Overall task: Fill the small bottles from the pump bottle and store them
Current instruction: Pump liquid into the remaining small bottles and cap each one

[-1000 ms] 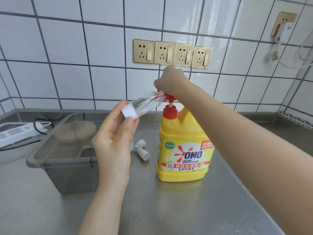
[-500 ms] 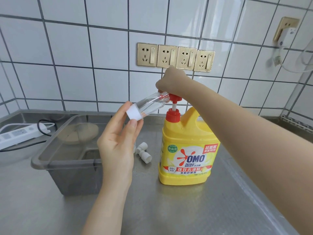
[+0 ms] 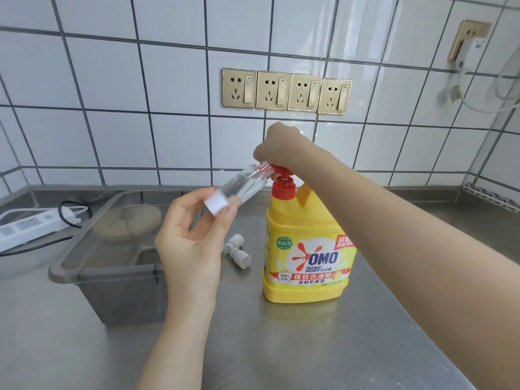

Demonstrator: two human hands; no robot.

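A yellow pump bottle with a red pump head stands on the steel counter. My right hand rests on top of the pump head and presses it down. A small clear bottle with a white base is tilted in my left hand, its open neck against the red nozzle. Two white caps lie on the counter just left of the pump bottle. A grey see-through storage bin stands at the left.
A white power strip with a black cord lies at the far left. Four gold wall sockets sit on the tiled wall behind. A plugged charger hangs at the upper right. The counter's raised edge runs along the back.
The red pump head sits lower than before, pushed down under my right hand. My left hand keeps the small bottle at the nozzle.
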